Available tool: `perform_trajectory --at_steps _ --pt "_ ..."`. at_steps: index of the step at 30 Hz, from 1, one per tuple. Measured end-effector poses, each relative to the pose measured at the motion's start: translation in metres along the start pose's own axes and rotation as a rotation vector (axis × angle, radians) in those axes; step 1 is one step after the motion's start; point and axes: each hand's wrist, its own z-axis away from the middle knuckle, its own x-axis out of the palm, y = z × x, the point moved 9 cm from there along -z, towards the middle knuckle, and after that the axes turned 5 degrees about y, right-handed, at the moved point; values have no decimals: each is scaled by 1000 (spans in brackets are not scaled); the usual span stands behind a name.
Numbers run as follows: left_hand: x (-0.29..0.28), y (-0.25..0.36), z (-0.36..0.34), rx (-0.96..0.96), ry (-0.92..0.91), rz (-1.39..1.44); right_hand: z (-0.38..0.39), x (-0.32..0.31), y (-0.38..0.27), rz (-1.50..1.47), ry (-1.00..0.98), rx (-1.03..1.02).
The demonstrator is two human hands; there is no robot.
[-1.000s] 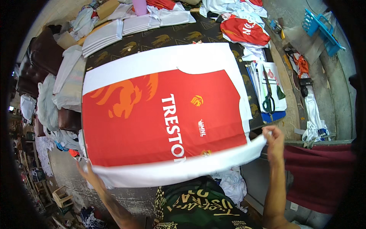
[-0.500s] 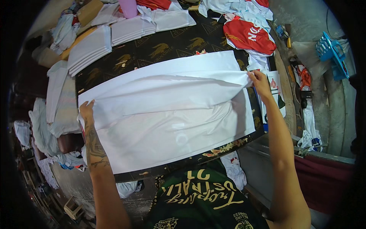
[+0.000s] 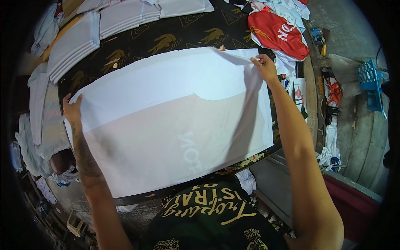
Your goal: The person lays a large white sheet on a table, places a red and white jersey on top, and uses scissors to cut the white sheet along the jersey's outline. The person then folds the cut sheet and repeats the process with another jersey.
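Observation:
A large white sheet (image 3: 137,89) lies spread over the black table; whether it is cloth or paper I cannot tell. Across its nearer part a faintly pink-grey area (image 3: 137,146) shows, with pale mirrored lettering and a curved notch in its far edge. My left hand (image 3: 73,109) pinches the sheet's left edge near the far corner, thumb on top. At the far right corner, my right hand (image 3: 266,68) grips the sheet between thumb and fingers. That corner is slightly raised, and a shadow falls on the right side.
Folded white stacks (image 3: 77,46) line the table's far left edge. The black table top (image 3: 166,41) has gold prints and worn patches. A red and white garment (image 3: 278,35) lies in a heap at the far right. A blue plastic basket (image 3: 371,79) hangs farther right.
The far edge of the sheet, folded toward me before, now lies stretched away and smoother. Both hands have moved outward and away, still holding it. The pale area now shows more fully.

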Motion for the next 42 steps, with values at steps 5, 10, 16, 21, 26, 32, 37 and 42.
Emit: perform_trajectory --at_steps 5,10,16,21,26,32,37,42 --pt "-4 156 180 159 -213 459 105 -46 6 202 -94 -328" --pt "-26 313 413 647 -623 478 249 -106 103 156 -197 132" --pt "-52 362 523 816 -769 449 305 -118 129 254 -184 191" --pt "-55 360 542 809 -723 408 307 -113 148 138 -336 343" --pt "-66 367 554 766 -720 301 311 -114 154 7 -342 280" --pt "-73 296 484 507 -357 201 312 -111 165 53 -378 246" --pt "-158 42 387 -251 111 -321 304 -126 152 101 -291 85" --pt "-186 -43 355 10 297 -315 299 -126 147 188 -267 45"
